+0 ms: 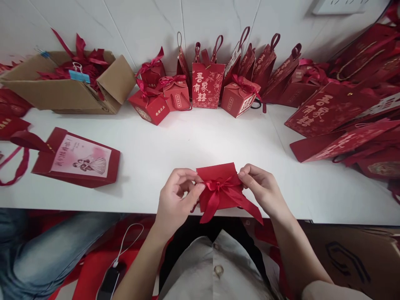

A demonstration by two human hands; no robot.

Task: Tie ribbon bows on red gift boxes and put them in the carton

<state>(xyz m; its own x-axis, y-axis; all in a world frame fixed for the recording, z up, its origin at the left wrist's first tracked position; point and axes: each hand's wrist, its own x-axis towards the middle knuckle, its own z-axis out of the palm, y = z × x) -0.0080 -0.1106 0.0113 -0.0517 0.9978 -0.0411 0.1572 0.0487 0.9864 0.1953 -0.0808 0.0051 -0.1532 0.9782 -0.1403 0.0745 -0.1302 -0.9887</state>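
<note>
A small red gift box (215,171) sits at the front edge of the white table, close to my body. Across its top is tied a shiny red ribbon bow (212,204), its two tails hanging toward me. On the left side, my left hand (175,196) pinches one loop of the bow between thumb and fingers. My right hand (262,187) pinches the other loop at the box's right edge; its fingertips partly hide the ribbon there. Bits of dark red cord show at the lower sides of the box.
Along the wall stand red gift bags (208,85) and bow-tied boxes (150,104). A cardboard box (71,93) of red ribbons is at back left, a bag with a couple picture (84,160) before it. More bags (321,108) crowd the right. Another person's leg (62,254) shows lower left.
</note>
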